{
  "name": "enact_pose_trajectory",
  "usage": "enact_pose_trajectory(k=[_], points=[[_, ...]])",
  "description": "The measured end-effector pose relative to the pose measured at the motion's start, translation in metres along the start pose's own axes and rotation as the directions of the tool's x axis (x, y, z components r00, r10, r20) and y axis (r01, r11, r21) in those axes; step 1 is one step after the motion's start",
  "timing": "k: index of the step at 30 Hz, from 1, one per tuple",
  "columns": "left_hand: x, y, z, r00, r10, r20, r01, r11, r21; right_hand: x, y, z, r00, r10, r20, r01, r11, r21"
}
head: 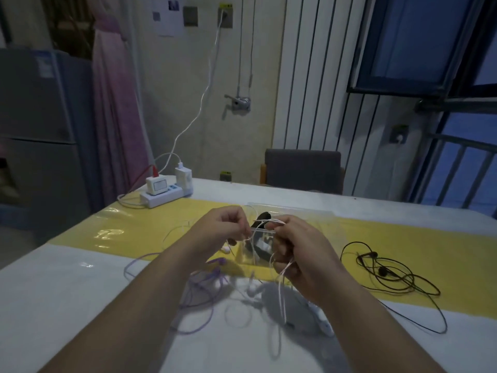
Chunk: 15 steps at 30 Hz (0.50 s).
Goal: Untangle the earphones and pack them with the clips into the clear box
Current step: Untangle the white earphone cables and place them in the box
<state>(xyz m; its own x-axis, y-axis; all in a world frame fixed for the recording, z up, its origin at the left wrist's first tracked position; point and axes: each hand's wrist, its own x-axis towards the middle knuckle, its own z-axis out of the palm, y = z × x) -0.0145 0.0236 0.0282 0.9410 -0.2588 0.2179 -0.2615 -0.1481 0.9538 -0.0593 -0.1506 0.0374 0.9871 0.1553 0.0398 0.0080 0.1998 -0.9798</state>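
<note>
Left hand (224, 227) and right hand (298, 254) raised over white counter (80, 292), each clenched, pinching thin pale-pink earphone cable (281, 289); loose strands hang below right hand. Clear plastic box (291, 207) at 12 o'clock behind hands, black clips (262, 217) inside. Purple earphone cable (200, 288) at 7 o'clock. Black wired earphones (390, 274) at 3 o'clock, well apart.

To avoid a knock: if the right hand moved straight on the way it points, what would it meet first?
Probably the clear box, just beyond the right hand; depth is unclear.
</note>
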Motion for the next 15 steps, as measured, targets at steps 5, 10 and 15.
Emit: enact_pose_trajectory(k=[5, 10, 15], points=[[-0.001, -0.023, 0.002, 0.987, -0.026, -0.157, 0.038, 0.997, 0.072, -0.003, 0.009, -0.008, 0.994, -0.062, 0.086, 0.075, 0.985, -0.157], [-0.007, -0.023, 0.003, 0.961, 0.087, -0.262, -0.054, 0.990, 0.132, -0.006, 0.016, -0.012, 0.984, -0.140, 0.110, 0.164, 0.954, -0.250], [-0.012, -0.017, 0.003, 0.963, 0.117, -0.245, -0.103, 0.992, 0.071, -0.010, 0.012, -0.010, 0.979, -0.194, 0.063, 0.201, 0.971, -0.132]])
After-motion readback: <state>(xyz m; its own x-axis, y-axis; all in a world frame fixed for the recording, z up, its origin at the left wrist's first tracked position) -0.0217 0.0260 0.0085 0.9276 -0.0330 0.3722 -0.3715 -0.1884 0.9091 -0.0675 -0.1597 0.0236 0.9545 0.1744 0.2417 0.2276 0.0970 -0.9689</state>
